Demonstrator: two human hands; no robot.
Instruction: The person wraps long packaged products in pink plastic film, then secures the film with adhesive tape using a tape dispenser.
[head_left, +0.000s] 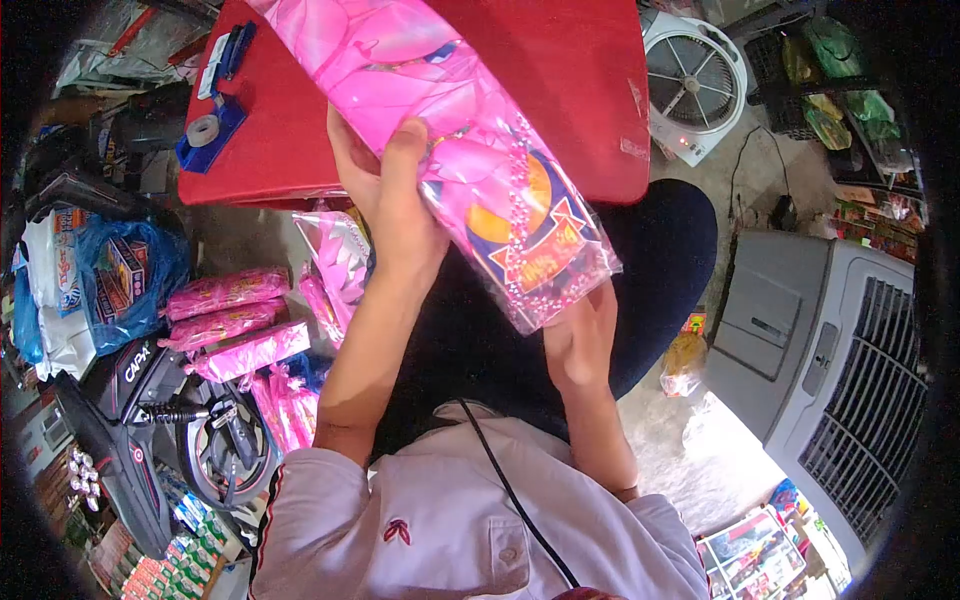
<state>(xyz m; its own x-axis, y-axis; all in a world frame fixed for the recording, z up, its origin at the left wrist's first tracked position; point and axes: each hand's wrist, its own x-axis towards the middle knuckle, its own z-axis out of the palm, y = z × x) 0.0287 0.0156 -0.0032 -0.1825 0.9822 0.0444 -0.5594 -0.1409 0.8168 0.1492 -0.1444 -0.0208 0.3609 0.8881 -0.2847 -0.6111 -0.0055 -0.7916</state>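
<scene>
Head view: a long pink packet (470, 150) in clear plastic wrap is held up above the lap, slanting from the top of the frame down to the right, in front of a red tabletop (300, 120). Lotus petals are printed along it. Near its lower end an orange disc is crossed by a red banner with gold writing too small to be read.

The packet is grasped at its middle by the left hand (390, 205), the thumb laid over the front and the fingers curled behind. Its lower end is met from beneath by the right hand (580, 340). The fingers there are hidden behind the wrap, and whether they are clenched cannot be told.

On the tabletop a blue tape dispenser (212, 110) is seen with a roll of tape in it. Lower left, more pink packets (228, 310) are stacked side by side. Beside them a blue plastic bag (125, 280) is filled with printed boxes whose wording is illegible. White lettering that appears to read "CAPA" is seen on a black machine (137, 365) below.

At right, a white fan (693, 85) and a grey air cooler (840, 370) are set on the floor.
</scene>
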